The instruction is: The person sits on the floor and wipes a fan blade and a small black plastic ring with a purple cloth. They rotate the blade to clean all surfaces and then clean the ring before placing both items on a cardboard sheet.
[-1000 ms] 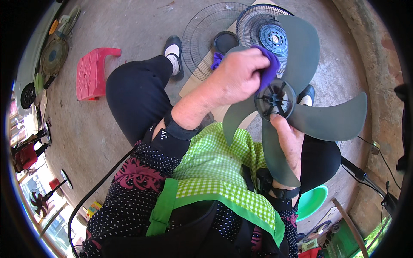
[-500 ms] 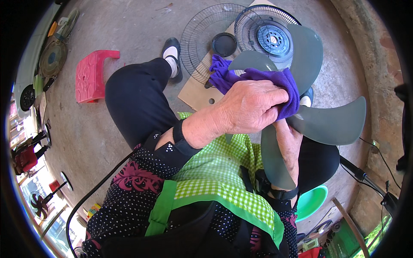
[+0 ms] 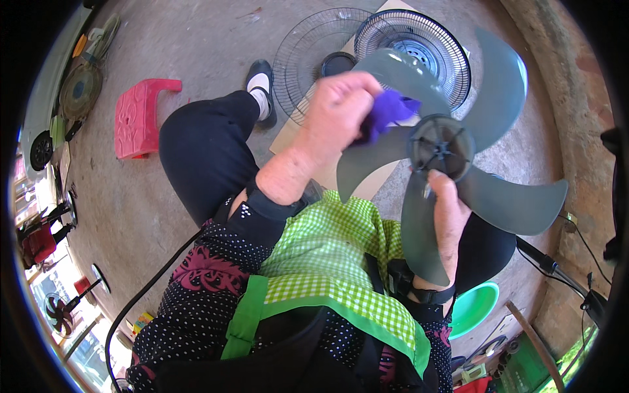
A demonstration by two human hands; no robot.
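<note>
My right hand (image 3: 448,208) grips a grey-green fan blade (image 3: 501,95) at its hub, thumb up beside the round ribbed socket. The blade set has several broad, curved, see-through vanes and is held up over my lap, socket side up. My left hand (image 3: 335,110) is closed round a bunched purple cloth (image 3: 388,116), to the left of the hub and above one vane. The hand and cloth are smeared by motion, and whether the cloth touches the vane I cannot tell.
Beyond the blade, a dark fan grille (image 3: 458,56) and a thinner wire grille (image 3: 293,62) lie on the floor with a black ring (image 3: 338,63) and cardboard (image 3: 286,139). A pink stool (image 3: 134,121) stands left; a green basin (image 3: 483,311) sits at right.
My left hand has pulled the purple cloth away from the hub to the left and up, baring the socket. The blade has turned and shifted slightly right in my right hand.
</note>
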